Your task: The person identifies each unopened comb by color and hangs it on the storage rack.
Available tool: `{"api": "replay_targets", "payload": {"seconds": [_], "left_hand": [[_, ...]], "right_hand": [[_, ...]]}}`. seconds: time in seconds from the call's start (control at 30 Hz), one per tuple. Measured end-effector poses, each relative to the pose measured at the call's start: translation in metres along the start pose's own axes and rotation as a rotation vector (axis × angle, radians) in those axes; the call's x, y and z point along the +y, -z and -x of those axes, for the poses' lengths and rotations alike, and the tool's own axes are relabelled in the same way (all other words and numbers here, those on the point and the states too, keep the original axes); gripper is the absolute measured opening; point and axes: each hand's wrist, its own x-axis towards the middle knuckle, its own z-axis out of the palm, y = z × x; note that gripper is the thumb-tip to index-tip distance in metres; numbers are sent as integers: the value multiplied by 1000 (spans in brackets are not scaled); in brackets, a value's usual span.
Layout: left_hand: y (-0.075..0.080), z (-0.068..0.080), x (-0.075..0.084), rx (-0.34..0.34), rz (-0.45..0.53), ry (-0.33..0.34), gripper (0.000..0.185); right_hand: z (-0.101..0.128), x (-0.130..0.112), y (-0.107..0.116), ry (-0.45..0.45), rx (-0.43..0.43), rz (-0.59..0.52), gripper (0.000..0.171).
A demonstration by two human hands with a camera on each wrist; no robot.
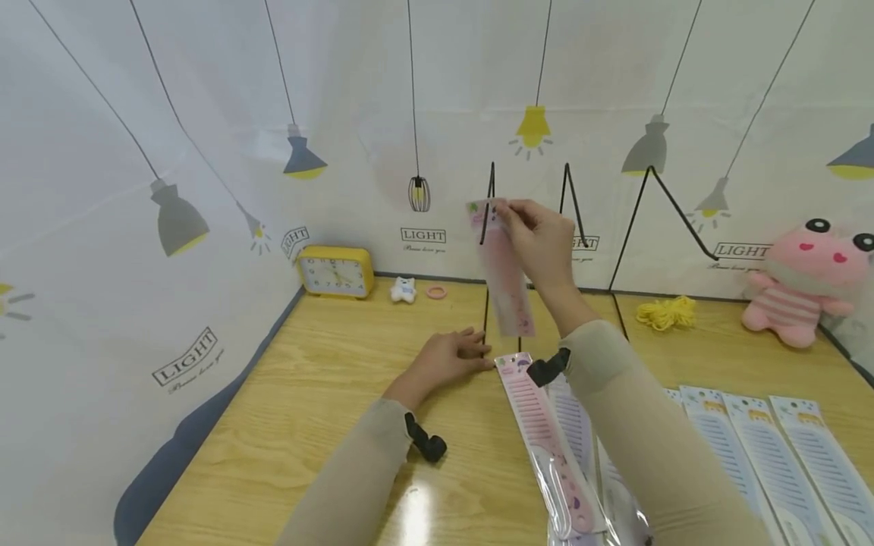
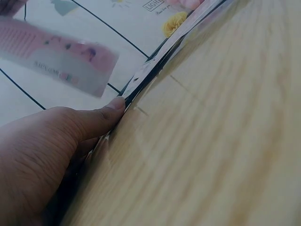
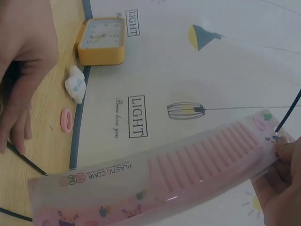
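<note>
My right hand (image 1: 542, 243) pinches the top corner of a packaged pink comb (image 1: 507, 280), which hangs down beside a black wire hook (image 1: 492, 182). In the right wrist view the printed comb package (image 3: 202, 162) stretches across, with the hook's black rod right at its top end and the fingertips there. On the table, my left hand (image 1: 445, 364) lies with fingers extended, its thumb tip by the top edge of another packaged pink comb (image 1: 536, 409). Packaged purple combs (image 1: 572, 413) lie partly beneath that one and my right sleeve.
More black hooks (image 1: 567, 189) stand to the right. Packaged blue combs (image 1: 765, 447) lie at the right front. Along the back are a yellow clock (image 1: 336, 273), a small white figure (image 1: 403, 290), a pink ring (image 1: 436, 292), yellow string (image 1: 667, 312) and a pink plush toy (image 1: 795, 296).
</note>
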Motion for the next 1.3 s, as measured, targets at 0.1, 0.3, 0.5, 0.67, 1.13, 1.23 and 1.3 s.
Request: {"api": "replay_targets", "payload": {"seconds": [0.1,0.3,0.5,0.67,1.13,1.23,1.3], "left_hand": [[-2,-2,1,-3,-10,-9,43],[-4,-4,3,-12,-28,-12,43],[-1,-4,6,-14,-50,-5,43],[1,-5,7,-11,-57,-9,42],[0,1,4,-17,-23,0,44],[1,3,3,-12,-17,7,44],[1,4,4,-7,-12,12,43]], "right_hand": [[-16,9,-5,-59,16,18,26],[-37,21,-12,-174,-35,48,29],[-48,23,-14,-226,-81,97,29],[-44,22,-11,-254,-102,71,31],[38,58,32,-474,-441,133,69],[57,61,44,-467,-512,158,71],[68,62,53,-457,-536,160,70]]}}
